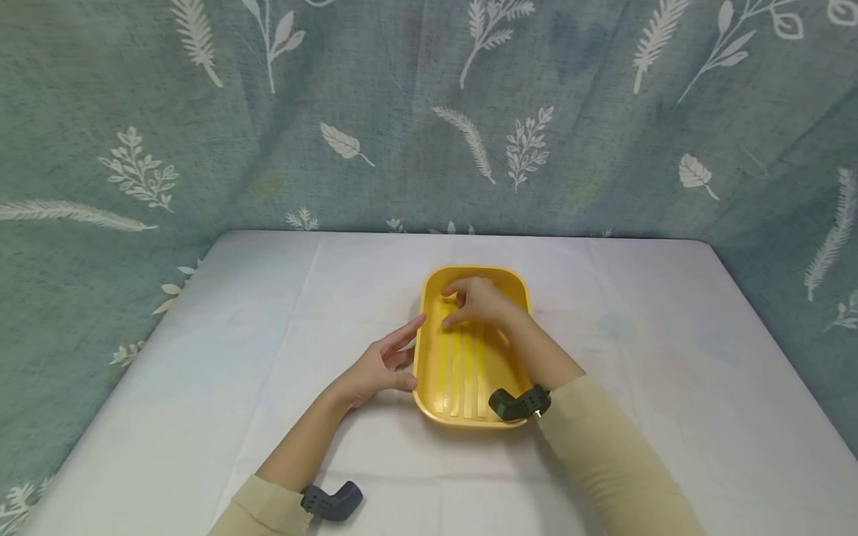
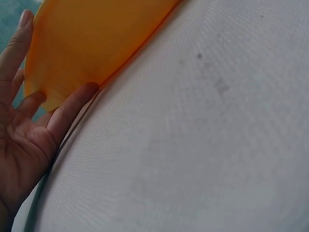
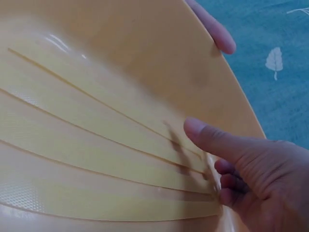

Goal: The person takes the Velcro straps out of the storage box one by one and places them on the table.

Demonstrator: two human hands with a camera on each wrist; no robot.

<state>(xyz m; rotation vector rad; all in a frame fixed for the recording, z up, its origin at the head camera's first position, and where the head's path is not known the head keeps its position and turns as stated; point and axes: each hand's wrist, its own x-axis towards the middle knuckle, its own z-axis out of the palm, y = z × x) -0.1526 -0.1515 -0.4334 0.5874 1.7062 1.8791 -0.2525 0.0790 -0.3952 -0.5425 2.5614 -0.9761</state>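
Tray, yellow, ribbed, lies at lower frame centre: my left hand touches its left side, fingers spread; my right hand is inside, thumb and forefinger parted.

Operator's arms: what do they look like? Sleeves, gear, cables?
Left sleeve and right sleeve: plain beige, ending on the forearm. Left unit at the cuff: dark grey, bent block. Right unit: near-black, similar bent shape, small green patch. No cables visible. Left grip and right grip: no gloves.
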